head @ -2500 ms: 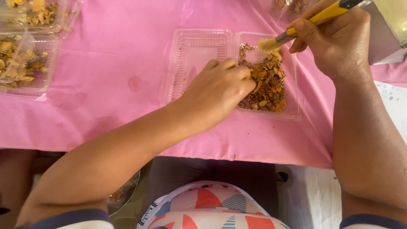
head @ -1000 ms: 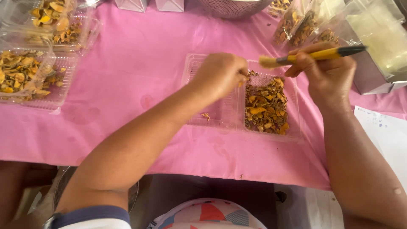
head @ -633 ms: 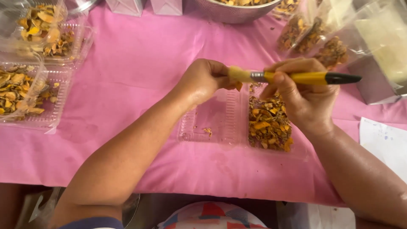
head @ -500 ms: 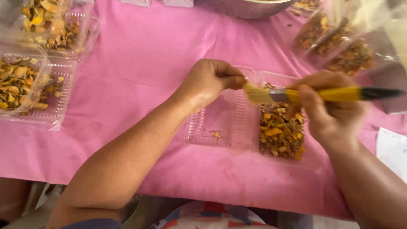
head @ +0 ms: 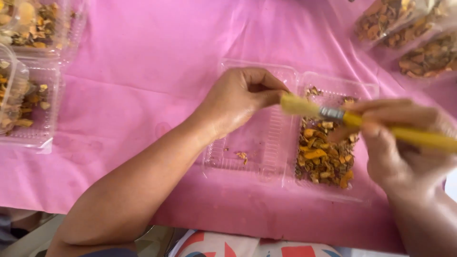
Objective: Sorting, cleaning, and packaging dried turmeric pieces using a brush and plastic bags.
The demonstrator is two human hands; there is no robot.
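Note:
A clear hinged plastic box point(head: 266, 166) lies open on the pink cloth. Its right half holds orange and brown dried pieces point(head: 324, 157); the left half has only a few crumbs. My right hand point(head: 404, 143) grips a yellow-handled brush point(head: 333, 113) above the box, bristles pointing left. My left hand point(head: 238, 97) hovers over the box's left half, its curled fingertips touching the brush bristles.
Two more clear boxes of dried pieces point(head: 28, 95) lie at the left edge. Clear bags of the same pieces point(head: 409, 38) sit at the top right. The pink cloth point(head: 143, 57) covers the table; its front edge runs along the bottom.
My hands lifted from the filled box and came together. The brush swung level, and my left fingers now touch its bristles. The camera has moved closer.

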